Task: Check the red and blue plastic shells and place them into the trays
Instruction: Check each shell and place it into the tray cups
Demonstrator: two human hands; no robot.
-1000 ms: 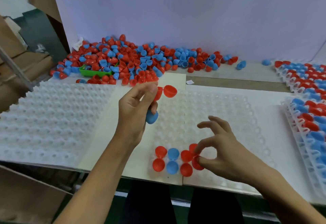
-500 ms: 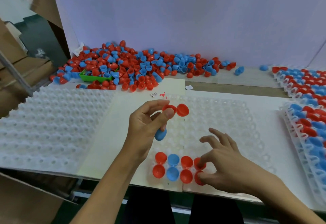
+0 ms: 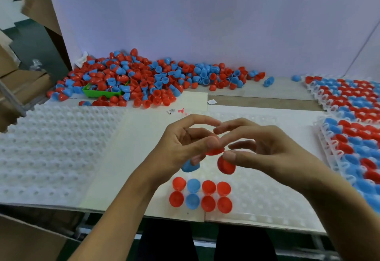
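Both hands meet above the middle tray (image 3: 267, 205), which lies at the near edge of the surface (image 3: 257, 102). The left hand (image 3: 185, 147) curls its fingers round a blue shell (image 3: 190, 167) tucked low in the palm and pinches a red shell (image 3: 214, 151) at its thumb tip, seemingly keeping a small stock ready. The right hand (image 3: 265, 153) pinches another red shell (image 3: 226, 165) between thumb and fingers, probably taking it for a look before seating it. Eight placed shells (image 3: 200, 196) fill two short rows at the tray's near edge, just below the hands. The loose pile (image 3: 144, 79) lies along the far edge, and filled trays (image 3: 353, 116) sit at the right edge.
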